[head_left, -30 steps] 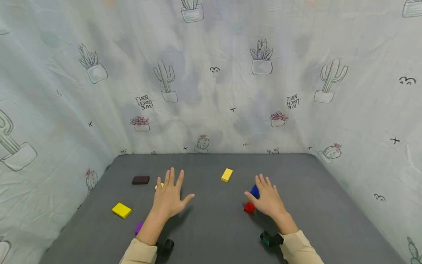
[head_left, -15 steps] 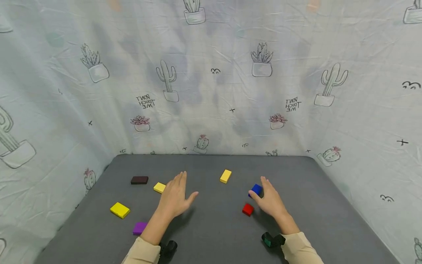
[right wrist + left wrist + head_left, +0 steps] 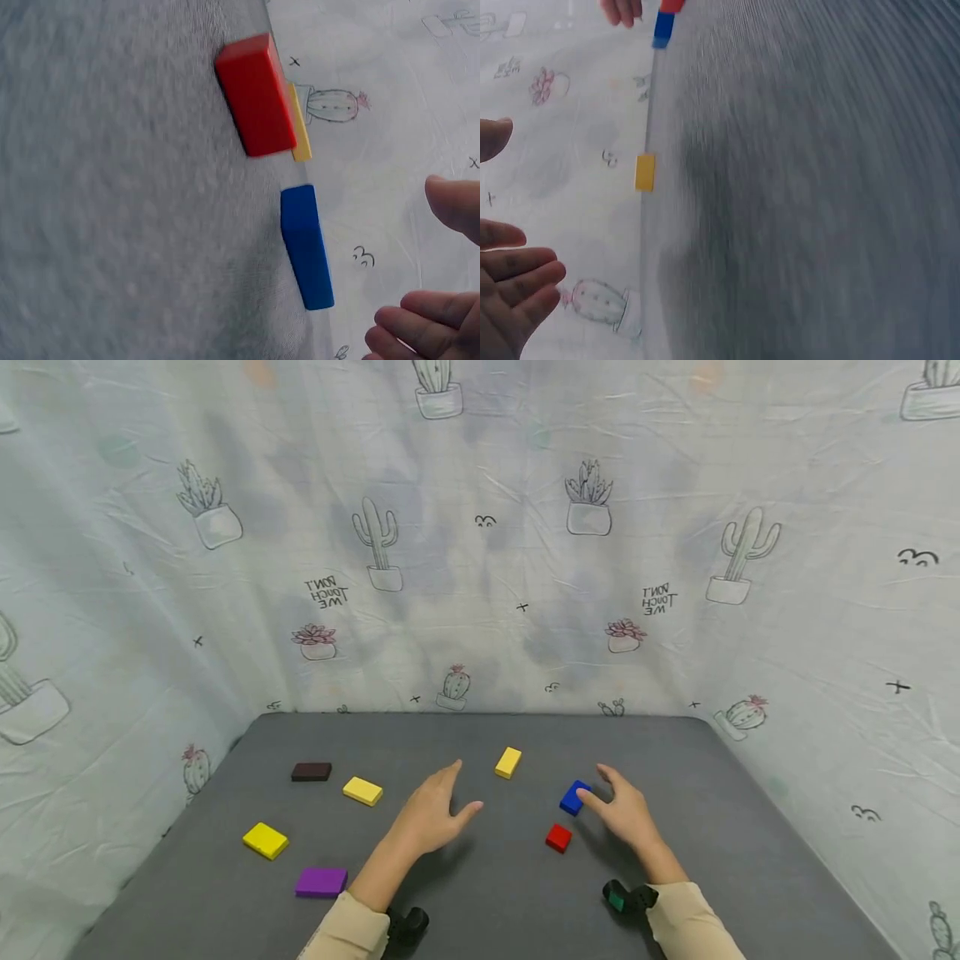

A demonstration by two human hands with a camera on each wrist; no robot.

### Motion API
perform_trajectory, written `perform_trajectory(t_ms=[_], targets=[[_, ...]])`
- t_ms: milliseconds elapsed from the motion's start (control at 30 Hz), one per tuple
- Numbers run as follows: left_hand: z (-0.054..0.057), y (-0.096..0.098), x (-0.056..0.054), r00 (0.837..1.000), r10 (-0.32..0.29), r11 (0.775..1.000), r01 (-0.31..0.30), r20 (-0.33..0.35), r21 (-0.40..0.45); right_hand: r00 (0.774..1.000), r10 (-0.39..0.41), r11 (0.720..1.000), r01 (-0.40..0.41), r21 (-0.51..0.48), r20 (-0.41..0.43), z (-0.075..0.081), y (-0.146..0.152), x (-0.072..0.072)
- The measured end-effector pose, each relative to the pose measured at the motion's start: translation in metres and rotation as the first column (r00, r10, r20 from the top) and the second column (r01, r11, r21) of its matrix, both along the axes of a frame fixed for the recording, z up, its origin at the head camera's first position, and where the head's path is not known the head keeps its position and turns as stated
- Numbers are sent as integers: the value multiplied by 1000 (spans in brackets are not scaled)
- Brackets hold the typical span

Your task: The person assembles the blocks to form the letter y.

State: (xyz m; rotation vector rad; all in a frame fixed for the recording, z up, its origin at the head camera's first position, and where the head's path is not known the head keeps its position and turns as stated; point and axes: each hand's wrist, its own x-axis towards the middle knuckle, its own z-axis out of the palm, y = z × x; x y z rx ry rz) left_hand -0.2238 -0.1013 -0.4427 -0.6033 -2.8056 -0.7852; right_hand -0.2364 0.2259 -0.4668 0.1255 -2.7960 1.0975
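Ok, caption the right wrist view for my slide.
Red block, blue block and yellow block on grey table, right hand nearby.

Head: right hand [image 3: 626, 814] hides part of blue block [image 3: 572, 799] | Left wrist: left hand [image 3: 517, 289] cut by left edge, red block [image 3: 672, 5] by top; table [image 3: 817, 187] blurred | Right wrist: yellow block [image 3: 301, 136] partly behind red block

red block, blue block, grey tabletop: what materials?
Red rectangular block: painted wood or plastic, can't tell which; smooth, even colour, slight sheen, no visible grain.
Blue rectangular block: probably the same; uniform colour, satin-looking smooth faces.
Grey flat tabletop: looks like matte woven fabric; fine ribbed texture shows in the left wrist view, though blur may exaggerate it.
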Motion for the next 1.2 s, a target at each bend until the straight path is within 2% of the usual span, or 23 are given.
perform_trajectory(t_ms=[100,200,267,367,467,533,833,1033,1200], targets=[[-1,11,-1,997,-42,999,41,68,22,1000,14,1000,-14,-6,14,-2,3,-2],[-3,24,-3,985,-113,993,106,130,54,999,29,999,-29,-19,25,-5,5,-4],[-6,34,-5,970,-175,983,161,168,93,999,41,999,-40,-34,28,-8,6,-6],[-11,50,-8,938,-269,958,237,220,163,998,59,996,-57,-69,35,-12,7,-11],[-17,64,-8,910,-325,937,272,259,220,996,75,990,-70,-126,39,-17,7,-14],[-21,71,-8,899,-340,930,278,277,238,995,89,984,-82,-161,42,-20,6,-15],[-32,83,-16,879,-366,918,289,305,272,989,143,968,-134,-211,24,-25,8,-20],[-32,89,-20,868,-396,903,309,300,299,984,180,958,-170,-231,20,-24,10,-27],[-34,96,-19,858,-409,898,319,311,303,981,192,958,-178,-226,41,-26,10,-28]])
